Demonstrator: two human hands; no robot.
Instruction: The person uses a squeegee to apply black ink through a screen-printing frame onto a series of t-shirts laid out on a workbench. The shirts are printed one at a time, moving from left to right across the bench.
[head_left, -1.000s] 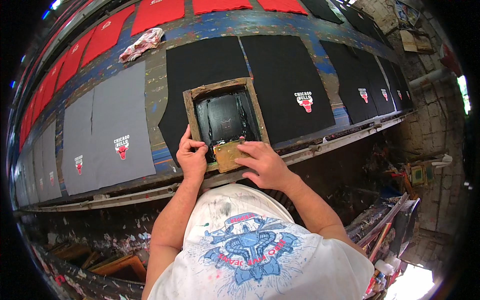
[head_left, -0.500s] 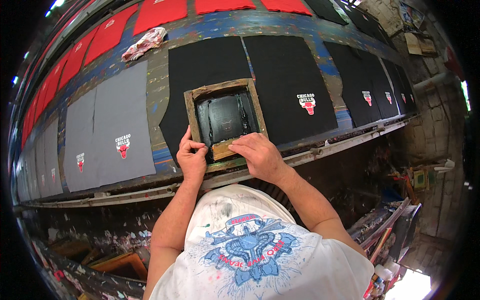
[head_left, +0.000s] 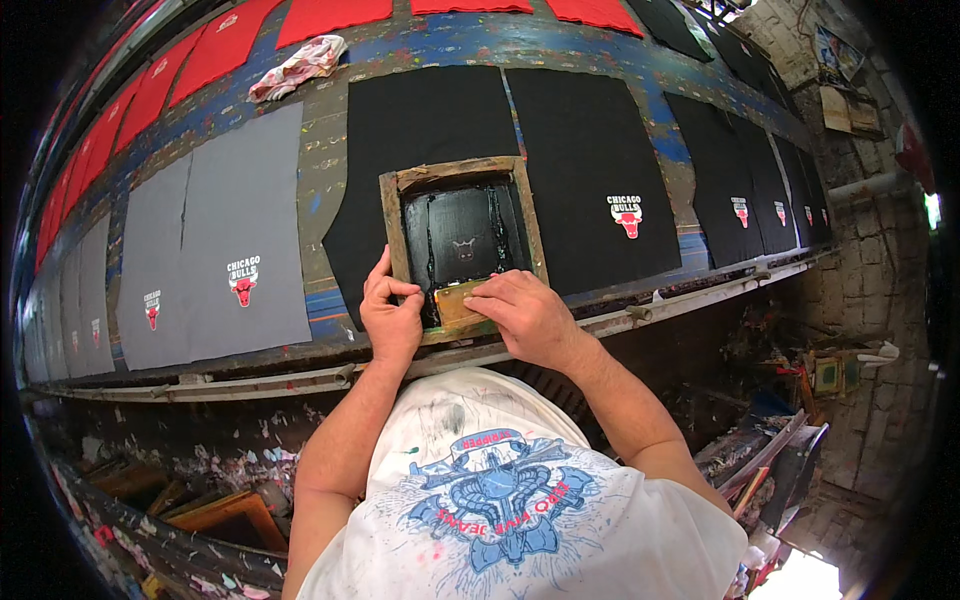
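A wooden-framed printing screen (head_left: 391,215) lies on a piece of black fabric (head_left: 430,115) at the table's near edge. Dark ink coats its mesh (head_left: 440,218), where a small bull-head outline shows. My left hand (head_left: 391,320) is closed at the frame's near left corner, thumb and forefinger pinched together over the rail. Inside the near end of the frame, my right hand (head_left: 530,318) grips a wooden squeegee (head_left: 453,305) by its upper edge. The squeegee's blade is hidden from view.
Printed black pieces (head_left: 590,150) lie to the right, printed grey pieces (head_left: 225,210) to the left. Red pieces (head_left: 335,18) line the far side. A stained rag (head_left: 298,68) sits beyond the screen. A metal rail (head_left: 600,322) runs along the near edge.
The view has shifted slightly, and the bull-head outline on the mesh shows more plainly. Both hands keep about the same place on the screen and squeegee.
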